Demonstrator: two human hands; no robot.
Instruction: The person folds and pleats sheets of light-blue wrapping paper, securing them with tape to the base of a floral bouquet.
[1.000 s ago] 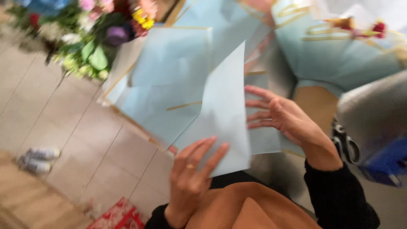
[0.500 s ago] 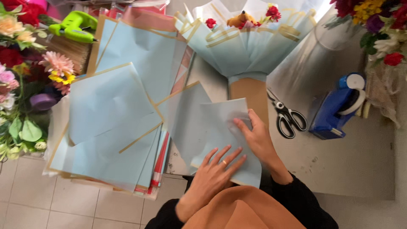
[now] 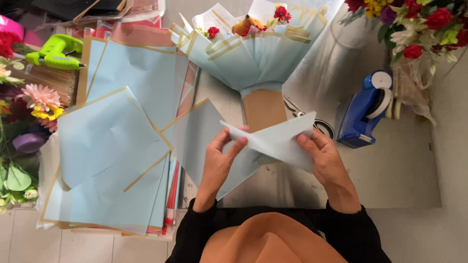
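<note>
Folded pale blue paper sheet (image 3: pixel 278 141) is pinched between both hands, left hand (image 3: pixel 219 160) gripping its near-left edge, right hand (image 3: pixel 324 158) its right corner, held above the grey table (image 3: pixel 390 170); blue tape dispenser (image 3: pixel 365 112) beyond the right hand, stacked sheets (image 3: pixel 112 156) left, bare tabletop right.
</note>
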